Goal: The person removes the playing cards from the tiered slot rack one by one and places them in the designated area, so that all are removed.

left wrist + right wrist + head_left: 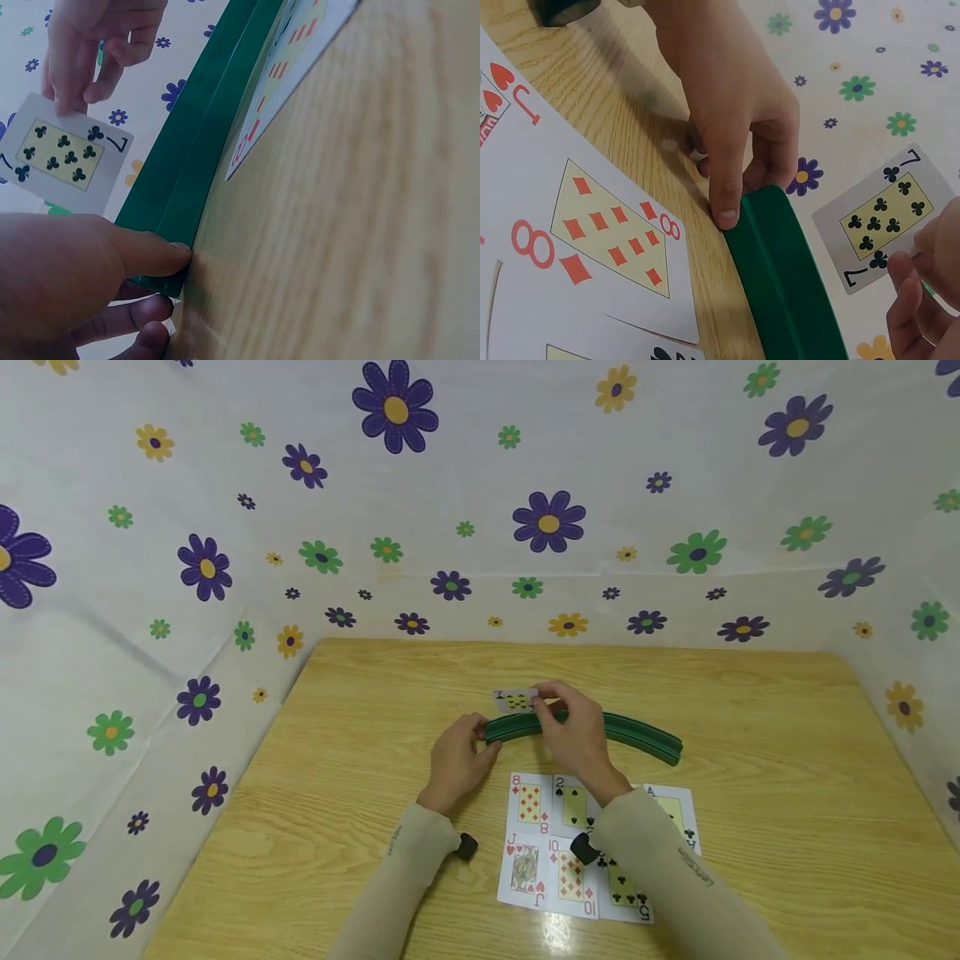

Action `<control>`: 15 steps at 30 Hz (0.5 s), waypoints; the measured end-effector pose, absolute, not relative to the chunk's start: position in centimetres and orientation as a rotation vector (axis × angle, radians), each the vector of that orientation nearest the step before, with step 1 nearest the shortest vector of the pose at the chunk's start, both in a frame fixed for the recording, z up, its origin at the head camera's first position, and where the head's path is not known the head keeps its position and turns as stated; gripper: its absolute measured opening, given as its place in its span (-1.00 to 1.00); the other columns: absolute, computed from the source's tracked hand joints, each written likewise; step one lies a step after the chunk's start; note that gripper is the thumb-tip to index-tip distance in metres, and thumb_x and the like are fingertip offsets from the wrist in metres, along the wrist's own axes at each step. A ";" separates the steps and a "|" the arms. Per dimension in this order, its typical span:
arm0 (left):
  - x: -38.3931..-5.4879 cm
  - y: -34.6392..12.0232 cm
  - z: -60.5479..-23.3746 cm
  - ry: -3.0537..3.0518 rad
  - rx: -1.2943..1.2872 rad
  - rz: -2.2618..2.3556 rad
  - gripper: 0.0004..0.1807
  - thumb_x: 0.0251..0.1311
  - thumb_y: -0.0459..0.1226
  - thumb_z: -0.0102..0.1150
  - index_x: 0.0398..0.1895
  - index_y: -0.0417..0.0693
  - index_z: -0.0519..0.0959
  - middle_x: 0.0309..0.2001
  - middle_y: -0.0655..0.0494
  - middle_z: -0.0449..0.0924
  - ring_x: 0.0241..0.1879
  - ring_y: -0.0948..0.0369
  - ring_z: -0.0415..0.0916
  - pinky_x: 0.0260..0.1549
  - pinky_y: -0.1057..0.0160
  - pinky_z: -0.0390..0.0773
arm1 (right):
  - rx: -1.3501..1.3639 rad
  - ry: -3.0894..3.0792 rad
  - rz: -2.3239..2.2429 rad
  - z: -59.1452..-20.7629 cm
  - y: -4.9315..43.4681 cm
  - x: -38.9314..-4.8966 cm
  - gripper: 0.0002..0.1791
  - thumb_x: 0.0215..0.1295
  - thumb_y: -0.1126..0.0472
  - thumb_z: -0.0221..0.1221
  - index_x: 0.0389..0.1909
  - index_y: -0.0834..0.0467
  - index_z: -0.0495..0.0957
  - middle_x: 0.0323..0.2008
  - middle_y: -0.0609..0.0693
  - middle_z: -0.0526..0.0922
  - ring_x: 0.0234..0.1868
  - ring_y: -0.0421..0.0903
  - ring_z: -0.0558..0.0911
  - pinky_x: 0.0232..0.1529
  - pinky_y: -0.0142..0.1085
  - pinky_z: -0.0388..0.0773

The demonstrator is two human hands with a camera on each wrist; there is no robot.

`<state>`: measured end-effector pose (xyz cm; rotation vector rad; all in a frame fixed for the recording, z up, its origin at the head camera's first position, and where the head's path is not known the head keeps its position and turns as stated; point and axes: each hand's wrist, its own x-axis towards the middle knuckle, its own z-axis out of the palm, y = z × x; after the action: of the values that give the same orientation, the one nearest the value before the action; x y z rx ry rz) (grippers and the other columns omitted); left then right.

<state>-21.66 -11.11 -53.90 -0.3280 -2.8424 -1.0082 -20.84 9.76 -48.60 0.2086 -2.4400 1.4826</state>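
Note:
A curved green card holder (641, 735) lies on the wooden table. My left hand (459, 758) grips its left end, thumb on the near side and fingers behind, as the left wrist view also shows. Between thumb and fingers my right hand (576, 727) pinches a seven of clubs (516, 701) by one edge, held above the holder near its left part. In the right wrist view the seven of clubs (885, 217) faces the camera, tilted, beside the green holder (784, 277). No card shows in the holder's visible slot.
In front of the holder, large playing cards lie face up in two rows: an eight of diamonds (529, 802), a two of spades (573, 802), an ace (678, 814), a jack of hearts (523, 870), a ten of diamonds (572, 877) and a five of clubs (624, 893). My right forearm covers part of them.

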 end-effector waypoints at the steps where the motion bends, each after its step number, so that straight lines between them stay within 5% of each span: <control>1: -21.7 -11.2 -54.0 -2.842 -0.330 -1.007 -0.71 0.36 -0.23 0.50 0.07 -0.08 0.69 -0.16 0.04 0.73 -0.39 0.27 0.45 -0.39 0.33 0.36 | 0.212 -2.437 1.482 -48.6 9.9 -20.7 -0.78 0.58 0.26 0.28 0.14 0.15 0.74 0.08 0.13 0.84 -0.02 0.13 0.79 -0.16 -0.30 0.58; 15: -21.5 -11.1 -53.8 -2.830 -0.344 -1.020 -0.70 0.37 -0.23 0.49 0.07 -0.10 0.68 -0.14 0.02 0.73 -0.39 0.26 0.44 -0.39 0.33 0.34 | 0.181 -2.427 1.474 -49.1 13.0 -17.8 -0.77 0.56 0.26 0.31 0.13 0.17 0.75 -0.13 0.09 0.87 -0.16 0.03 0.80 -0.31 -0.39 0.60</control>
<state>-21.53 -11.08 -53.85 -0.3440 -2.8296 -1.0202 -17.76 13.02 -49.08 0.1807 -2.4273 1.4735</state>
